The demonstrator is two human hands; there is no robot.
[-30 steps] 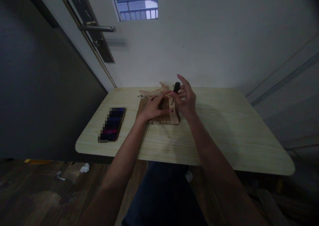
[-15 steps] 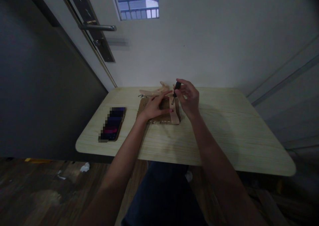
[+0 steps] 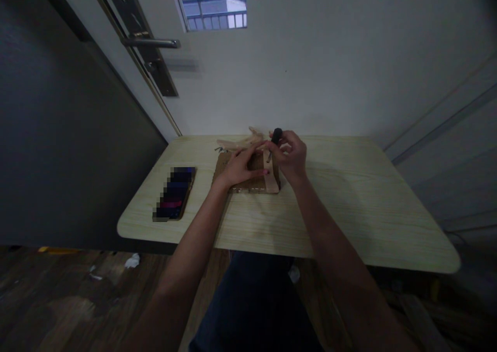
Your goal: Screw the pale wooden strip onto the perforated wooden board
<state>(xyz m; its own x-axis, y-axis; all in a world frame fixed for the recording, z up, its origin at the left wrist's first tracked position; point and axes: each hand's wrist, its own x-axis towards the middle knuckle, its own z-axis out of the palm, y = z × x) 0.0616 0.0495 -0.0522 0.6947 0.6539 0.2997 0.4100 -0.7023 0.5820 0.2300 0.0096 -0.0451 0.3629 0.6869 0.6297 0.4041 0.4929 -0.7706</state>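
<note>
My right hand (image 3: 292,155) is closed round a screwdriver (image 3: 277,135) with a black handle. Its shaft slants down to a pale wooden strip (image 3: 272,184), and the tip meets a small dark spot there that may be a screw. The strip lies across the right end of a brown corrugated cardboard piece (image 3: 252,189). Fingers spread, my left hand (image 3: 240,170) lies flat on the cardboard, with fingertips touching the strip. Behind the cardboard are more pale wooden pieces (image 3: 236,144) and a few small dark bits, perhaps screws (image 3: 220,149).
A phone (image 3: 176,192) lies on the left of the light wooden table (image 3: 368,217). A white door with a metal handle (image 3: 151,43) stands against the far edge. White scraps (image 3: 132,261) lie on the floor at left.
My right fingers have shifted lower on the screwdriver's handle, leaving its top end exposed. The left hand, the strip and the cardboard stay in place.
</note>
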